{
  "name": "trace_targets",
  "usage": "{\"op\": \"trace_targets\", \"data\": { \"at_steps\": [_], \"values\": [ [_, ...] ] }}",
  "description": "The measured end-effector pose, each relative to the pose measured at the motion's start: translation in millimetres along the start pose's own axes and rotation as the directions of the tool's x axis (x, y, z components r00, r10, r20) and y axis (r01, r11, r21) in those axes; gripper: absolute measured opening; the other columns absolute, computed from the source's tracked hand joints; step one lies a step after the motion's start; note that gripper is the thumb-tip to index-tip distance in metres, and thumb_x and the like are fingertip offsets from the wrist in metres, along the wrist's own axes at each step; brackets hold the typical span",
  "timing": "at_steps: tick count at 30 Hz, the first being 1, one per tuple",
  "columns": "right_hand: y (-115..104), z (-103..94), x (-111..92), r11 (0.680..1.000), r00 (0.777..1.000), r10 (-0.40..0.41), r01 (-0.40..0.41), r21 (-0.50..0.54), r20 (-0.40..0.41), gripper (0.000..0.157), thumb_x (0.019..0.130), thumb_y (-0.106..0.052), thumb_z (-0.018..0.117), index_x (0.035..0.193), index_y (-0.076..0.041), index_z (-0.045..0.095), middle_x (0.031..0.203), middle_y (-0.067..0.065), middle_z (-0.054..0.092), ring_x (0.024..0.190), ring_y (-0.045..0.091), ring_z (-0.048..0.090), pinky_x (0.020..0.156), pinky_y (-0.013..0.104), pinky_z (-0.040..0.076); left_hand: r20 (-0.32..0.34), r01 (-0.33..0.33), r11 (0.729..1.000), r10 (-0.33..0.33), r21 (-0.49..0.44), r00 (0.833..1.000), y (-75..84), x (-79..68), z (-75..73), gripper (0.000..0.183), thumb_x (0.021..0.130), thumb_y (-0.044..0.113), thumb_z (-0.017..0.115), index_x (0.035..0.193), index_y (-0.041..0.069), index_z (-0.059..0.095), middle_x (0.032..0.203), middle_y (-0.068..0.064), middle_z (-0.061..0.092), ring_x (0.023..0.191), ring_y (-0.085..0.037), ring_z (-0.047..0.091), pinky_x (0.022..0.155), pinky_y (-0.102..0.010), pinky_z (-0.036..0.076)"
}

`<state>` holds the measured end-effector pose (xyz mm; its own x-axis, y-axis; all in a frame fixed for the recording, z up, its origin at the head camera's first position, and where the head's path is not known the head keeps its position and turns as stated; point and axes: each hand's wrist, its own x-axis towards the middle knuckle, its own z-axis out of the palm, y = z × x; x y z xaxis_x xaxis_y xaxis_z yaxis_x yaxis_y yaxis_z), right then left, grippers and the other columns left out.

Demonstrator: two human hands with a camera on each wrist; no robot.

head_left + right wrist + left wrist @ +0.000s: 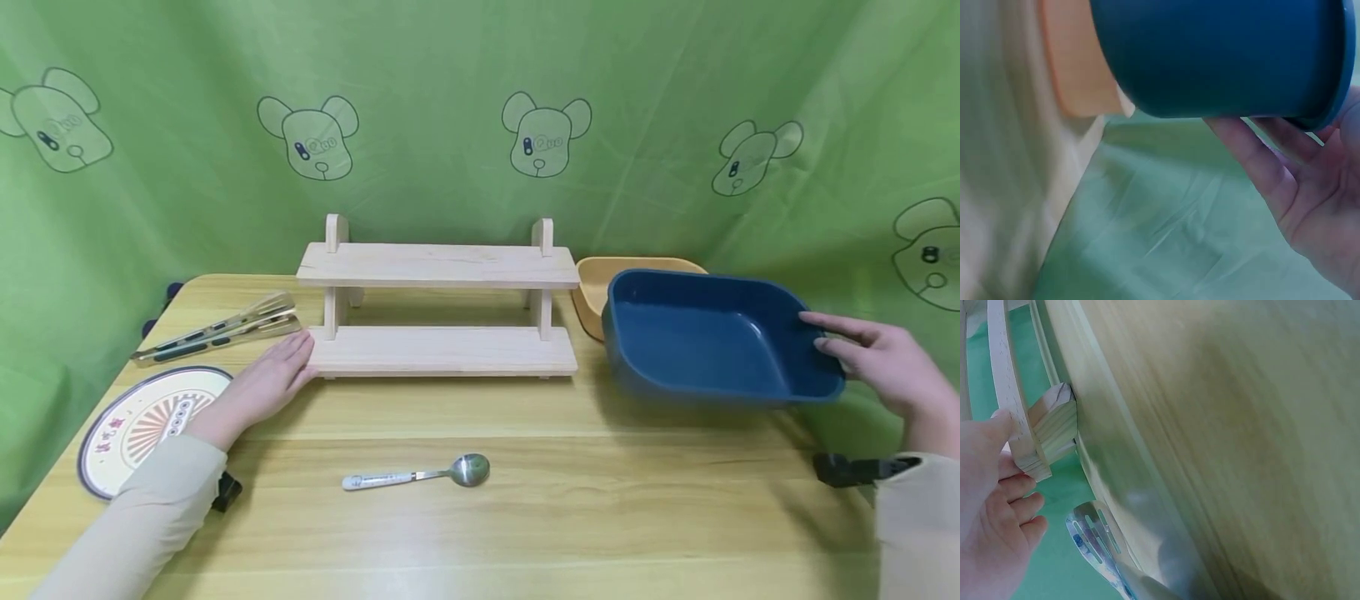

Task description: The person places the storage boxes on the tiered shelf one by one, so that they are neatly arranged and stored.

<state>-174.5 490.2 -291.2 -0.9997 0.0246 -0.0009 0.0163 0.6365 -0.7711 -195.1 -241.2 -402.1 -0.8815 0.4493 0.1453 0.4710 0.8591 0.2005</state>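
A two-tier wooden shelf (442,350) stands toward the back of the table. My left hand (266,379) holds the left end of its lower board, with the thumb on one face and fingers curled under the other in the left wrist view. On the right, my right hand (888,358) grips a deep blue plastic basin (705,342) by its right end, thumb over the rim and fingers along the outer wall. The basin is raised off the table and overlaps an orange tray (592,292) behind it.
Metal tongs (225,329) lie at the back left, above a round patterned plate (112,442) partly covered by my left forearm. A spoon (468,471) with a light handle lies at the front middle. A green curtain (435,67) hangs behind the table (525,533).
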Motion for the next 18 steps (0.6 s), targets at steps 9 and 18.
{"op": "trace_targets", "data": {
  "at_steps": [9, 18],
  "values": [
    [-45, 8.4, 14, 0.999, 0.999, -0.026, 0.024, -0.026, -0.048, 0.044, 0.093, -0.024, 0.056, 0.136, -0.025, 0.048, 0.087, -0.029, 0.055, 0.072, -0.003, 0.059, 0.059, 0.015, 0.051, -0.010, -0.006, 1.000, 0.006, 0.001, 1.000, 2.5, -0.9, -3.0, 0.053, 0.097, 0.020, 0.047, 0.133, -0.016, 0.032, 0.140, -0.031, 0.028, 0.129, -0.044, 0.026, 0.107, -0.050, 0.020],
    [-99, 30.8, 34, 0.998, 0.999, -0.020, 0.018, -0.053, -0.028, 0.050, 0.092, -0.034, 0.055, 0.140, -0.022, 0.042, 0.105, -0.021, 0.052, 0.077, -0.004, 0.060, 0.064, 0.011, 0.049, -0.003, -0.011, 1.000, 0.011, 0.005, 1.000, 2.4, -0.5, -2.8, 0.054, 0.097, 0.022, 0.047, 0.133, -0.016, 0.033, 0.139, -0.032, 0.028, 0.128, -0.044, 0.027, 0.106, -0.051, 0.022]
  ]
}}
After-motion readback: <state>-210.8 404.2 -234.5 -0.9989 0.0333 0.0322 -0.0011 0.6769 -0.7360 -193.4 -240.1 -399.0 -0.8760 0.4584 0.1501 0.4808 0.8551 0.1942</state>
